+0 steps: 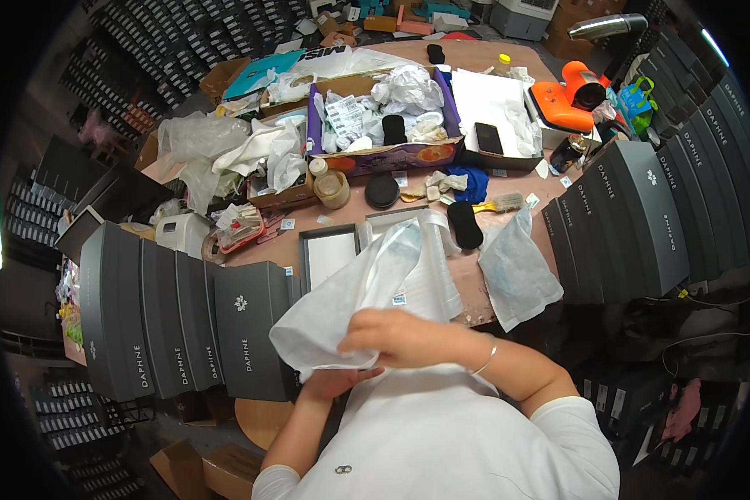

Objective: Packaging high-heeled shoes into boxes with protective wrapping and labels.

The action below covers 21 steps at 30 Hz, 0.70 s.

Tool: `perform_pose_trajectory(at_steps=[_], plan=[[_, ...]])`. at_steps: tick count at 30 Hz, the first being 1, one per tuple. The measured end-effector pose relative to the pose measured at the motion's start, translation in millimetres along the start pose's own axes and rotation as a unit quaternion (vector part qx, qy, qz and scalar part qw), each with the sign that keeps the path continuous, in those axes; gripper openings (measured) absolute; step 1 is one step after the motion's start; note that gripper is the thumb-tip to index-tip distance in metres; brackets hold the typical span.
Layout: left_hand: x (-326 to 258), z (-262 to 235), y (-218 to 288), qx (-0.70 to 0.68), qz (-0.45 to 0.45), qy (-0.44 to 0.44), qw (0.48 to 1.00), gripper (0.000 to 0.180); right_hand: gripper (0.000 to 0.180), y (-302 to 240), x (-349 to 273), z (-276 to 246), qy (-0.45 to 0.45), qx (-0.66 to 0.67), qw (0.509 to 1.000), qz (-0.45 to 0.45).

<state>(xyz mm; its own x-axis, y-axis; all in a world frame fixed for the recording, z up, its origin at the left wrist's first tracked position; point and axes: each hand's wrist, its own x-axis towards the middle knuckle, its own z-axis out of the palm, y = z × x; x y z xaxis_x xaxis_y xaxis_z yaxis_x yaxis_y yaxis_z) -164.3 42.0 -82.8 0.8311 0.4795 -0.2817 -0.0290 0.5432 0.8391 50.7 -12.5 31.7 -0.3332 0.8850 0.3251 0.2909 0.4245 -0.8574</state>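
Observation:
A thin white drawstring-type bag (333, 312) is spread in front of my chest, its far end reaching over an open box. A bluish shape shows faintly through its far end; I cannot make out what it is. My left hand (335, 383) grips the bag's near edge from below. Over the same near edge, my right hand (392, 337) has its fingers bent and closed on the material, slightly blurred. Beneath the bag lies the open grey box (373, 223) with white wrapping (442, 287). To the right rests a second white bag (518, 271), something bluish inside.
Stacked grey shoe boxes (254, 333) stand on the left, and more grey boxes (642, 208) on the right. Behind lie a purple carton (375, 158) of crumpled paper, a black insole-shaped pad (465, 226), a yellow-handled brush (502, 203), a phone (488, 138) and an orange device (568, 100).

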Motion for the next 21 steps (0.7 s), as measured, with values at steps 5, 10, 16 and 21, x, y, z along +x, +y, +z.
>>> perform_pose_trajectory(at_steps=[5,10,16,21], plan=[[-6,-12,-28,-0.409,-0.019,0.09,0.908,0.071,0.024,22,-30,47,0.006,0.104,0.993,0.058],[34,30,9,-0.097,0.047,0.117,0.987,0.062,0.027,80,-104,31,0.252,0.581,0.695,0.341],[106,91,1,0.388,0.157,-0.175,0.891,0.059,0.05,65,-160,19,0.481,0.507,0.682,0.213],[207,17,-23,0.836,0.135,-0.188,0.497,0.051,0.053,50,-216,25,0.613,0.436,0.623,0.212]])
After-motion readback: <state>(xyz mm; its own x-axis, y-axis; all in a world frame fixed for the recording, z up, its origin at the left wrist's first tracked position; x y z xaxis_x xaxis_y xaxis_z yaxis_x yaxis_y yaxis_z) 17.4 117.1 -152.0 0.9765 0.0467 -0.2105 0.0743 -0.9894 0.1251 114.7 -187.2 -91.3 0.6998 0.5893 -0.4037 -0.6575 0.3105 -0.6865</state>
